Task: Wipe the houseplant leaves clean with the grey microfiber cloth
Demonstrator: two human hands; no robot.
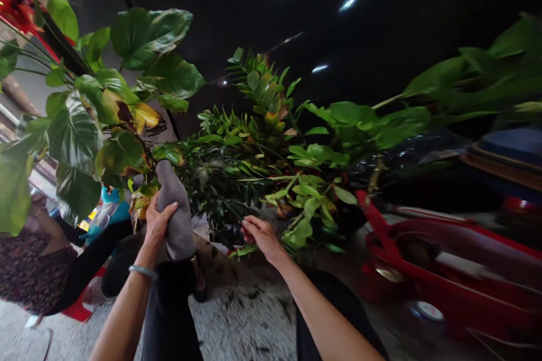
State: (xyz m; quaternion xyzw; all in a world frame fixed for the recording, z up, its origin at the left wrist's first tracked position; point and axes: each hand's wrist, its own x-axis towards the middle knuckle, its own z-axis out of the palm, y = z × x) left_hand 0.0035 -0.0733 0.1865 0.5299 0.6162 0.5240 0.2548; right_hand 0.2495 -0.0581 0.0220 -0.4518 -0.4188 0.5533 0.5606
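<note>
My left hand [160, 220] is closed around the side of a grey sock [178, 228], thumb across its front. The sock stands upright, its narrow end reaching the large leaves of a potted plant [148, 39]. To the right, my right hand [260, 237] is pinched at the edge of a clump of dark green leaves [220, 197]. Whatever its fingertips hold, if anything, is too small to make out. Lighter green leafy stems [311, 208] hang just right of that hand.
A person in a patterned top [34, 265] sits on a red stool [80, 307] at the left. A red toy car [449, 271] stands on the right. The grey floor [237, 316] has dark scraps on it. Behind the plants rises a glossy black surface [254, 0].
</note>
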